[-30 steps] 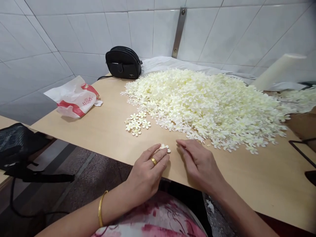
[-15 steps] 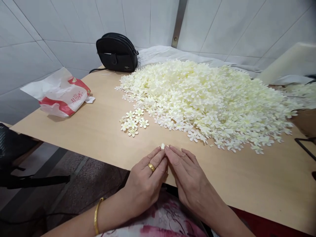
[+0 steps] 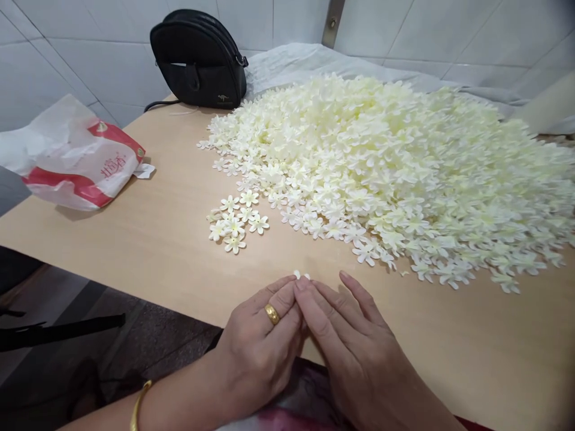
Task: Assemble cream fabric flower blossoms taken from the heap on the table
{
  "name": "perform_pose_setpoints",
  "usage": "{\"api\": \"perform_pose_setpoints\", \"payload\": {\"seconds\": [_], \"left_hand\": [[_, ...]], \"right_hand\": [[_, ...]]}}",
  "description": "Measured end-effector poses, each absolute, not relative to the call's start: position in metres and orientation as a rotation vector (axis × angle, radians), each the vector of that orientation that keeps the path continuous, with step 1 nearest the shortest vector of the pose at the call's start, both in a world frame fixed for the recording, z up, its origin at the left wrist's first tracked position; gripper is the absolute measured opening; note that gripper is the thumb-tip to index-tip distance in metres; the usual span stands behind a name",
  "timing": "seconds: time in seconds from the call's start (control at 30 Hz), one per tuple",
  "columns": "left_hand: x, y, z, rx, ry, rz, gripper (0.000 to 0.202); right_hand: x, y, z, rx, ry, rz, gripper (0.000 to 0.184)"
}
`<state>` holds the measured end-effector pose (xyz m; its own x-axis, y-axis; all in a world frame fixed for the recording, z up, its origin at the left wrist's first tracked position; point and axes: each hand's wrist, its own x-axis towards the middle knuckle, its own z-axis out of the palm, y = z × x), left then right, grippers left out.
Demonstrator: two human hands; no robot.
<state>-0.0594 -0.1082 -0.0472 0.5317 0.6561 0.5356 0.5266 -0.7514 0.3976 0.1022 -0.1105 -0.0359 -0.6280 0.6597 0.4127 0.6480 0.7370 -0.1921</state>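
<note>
Near the table's front edge, my left hand [image 3: 267, 344] and my right hand [image 3: 348, 335] meet at the fingertips. Between them they pinch a small pale artificial flower [image 3: 297, 274]; just its petal tips show past the fingers, and the rest is hidden. The other fingers of my right hand are stretched out loosely. A little cluster of cream flowers [image 3: 233, 226] lies ahead and to the left of my hands. Beyond my hands spreads a big heap of the same white-yellow flowers [image 3: 368, 161].
A black bag [image 3: 200, 63] stands at the back against the tiled wall [image 3: 112, 72]. To the left lies a crumpled white and red paper bag [image 3: 81, 158]. White plastic sheeting [image 3: 291, 63] sits behind the heap on the wooden table [image 3: 157, 251].
The view has shifted closer and lower over the table. My hands stay joined on the flower, and two petal tips now show between the fingers.
</note>
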Motion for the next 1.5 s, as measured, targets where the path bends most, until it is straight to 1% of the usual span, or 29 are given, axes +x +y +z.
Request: {"api": "perform_pose_setpoints", "payload": {"seconds": [0.13,0.23,0.33,0.53,0.63,0.7,0.87,0.97,1.07,1.17,1.33,1.5], "left_hand": [[-0.059,-0.104,-0.049,2.515,0.978,1.049,0.05],[-0.06,-0.102,-0.052,2.482,0.986,1.022,0.052],[-0.062,-0.099,-0.049,2.522,0.966,1.014,0.049],[-0.062,-0.1,-0.041,2.592,1.028,0.952,0.038],[-0.061,-0.109,-0.044,2.622,0.935,0.984,0.038],[-0.06,-0.114,-0.047,2.635,0.845,1.008,0.038],[-0.059,-0.124,-0.046,2.668,0.68,0.967,0.037],[-0.057,-0.126,-0.043,2.704,0.715,0.965,0.035],[-0.055,-0.127,-0.043,2.741,0.814,0.992,0.031],[-0.053,-0.129,-0.045,2.806,0.869,0.957,0.029],[-0.054,-0.133,-0.05,2.918,0.967,0.847,0.032],[-0.055,-0.132,-0.046,3.022,0.859,0.778,0.034]], "right_hand": [[0.106,-0.107,-0.033,-0.967,-2.529,0.125,0.052],[0.104,-0.104,-0.029,-0.987,-2.559,0.078,0.052],[0.101,-0.102,-0.028,-0.993,-2.571,0.07,0.053],[0.103,-0.111,-0.043,-1.029,-2.354,0.158,0.054],[0.111,-0.121,-0.049,-1.11,-2.249,0.261,0.054],[0.116,-0.128,-0.05,-1.176,-2.189,0.282,0.051],[0.126,-0.143,-0.05,-1.305,-2.042,0.182,0.043],[0.127,-0.147,-0.049,-1.284,-2.058,0.187,0.04],[0.124,-0.148,-0.047,-1.246,-2.115,0.191,0.041],[0.119,-0.147,-0.044,-1.217,-2.182,0.118,0.044],[0.11,-0.146,-0.041,-1.168,-2.319,0.04,0.047],[0.107,-0.146,-0.044,-1.207,-2.326,0.056,0.043]]}}
